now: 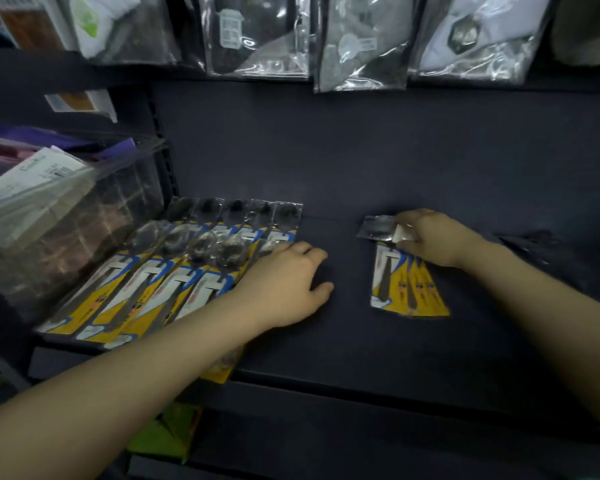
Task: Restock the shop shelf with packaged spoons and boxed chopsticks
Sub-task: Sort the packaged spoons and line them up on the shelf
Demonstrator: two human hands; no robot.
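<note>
From the head cam, your left hand (284,285) was lying flat with fingers loosely spread, palm down on the dark shelf (343,341), its fingertips touching the rightmost pack in the row of spoon packs (174,271). That row ran out to the left of that hand, yellow-and-blue cards side by side, with a second row tucked behind it, further from you. Just past the far left end of the row sat a clear plastic bin (66,216) stuffed with papers.

Your right hand (433,237) was well apart from the left, curled over the top end of a small fanned stack of spoon packs (407,285), fingers closed around it; the stack's lower ends lay on the shelf toward you. Above both hands hung clear bagged items (257,36), kinda blurry. Couldn't spot any chopstick boxes for sure.
</note>
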